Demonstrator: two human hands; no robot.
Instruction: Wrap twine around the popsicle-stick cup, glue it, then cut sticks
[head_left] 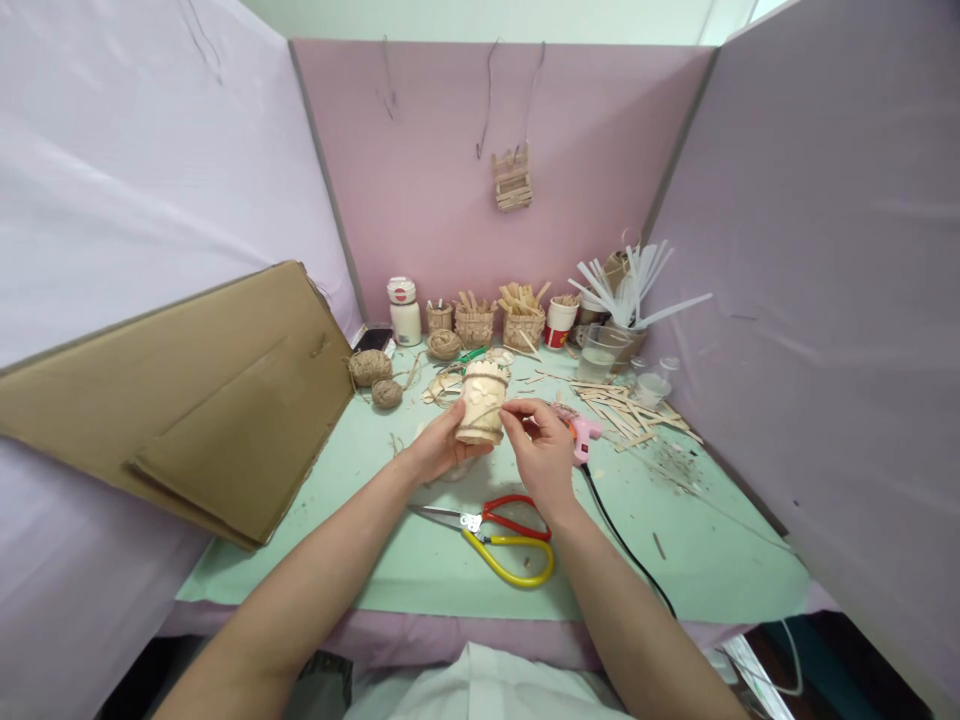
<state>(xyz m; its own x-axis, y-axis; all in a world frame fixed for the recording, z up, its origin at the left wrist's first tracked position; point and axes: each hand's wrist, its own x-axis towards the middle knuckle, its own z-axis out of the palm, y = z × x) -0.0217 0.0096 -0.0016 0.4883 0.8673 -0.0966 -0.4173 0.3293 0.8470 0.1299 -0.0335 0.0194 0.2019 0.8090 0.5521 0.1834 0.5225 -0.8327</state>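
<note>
My left hand [441, 445] is wrapped round a small cream-coloured cylindrical pot [481, 398], held tilted above the table. Twine-like bands circle the pot near its top and bottom, and pale petal shapes sit on its side. At the pot's right side, the fingertips of my right hand [538, 445] pinch a thin strand that runs across the lower front; its exact kind is hard to see. Below the hands lie large scissors [480, 522] with one red and one yellow handle. A pink glue gun [585, 438] rests just right of my right hand, partly hidden by it.
Balls of twine [370, 368] lie at the left beside a leaning cardboard sheet [232, 400]. Small baskets of sticks [523, 328], a white bottle [405, 315] and a plastic cup [600, 355] line the back. Loose wooden strips [630, 408] cover the right. A black cord [622, 540] crosses the front right.
</note>
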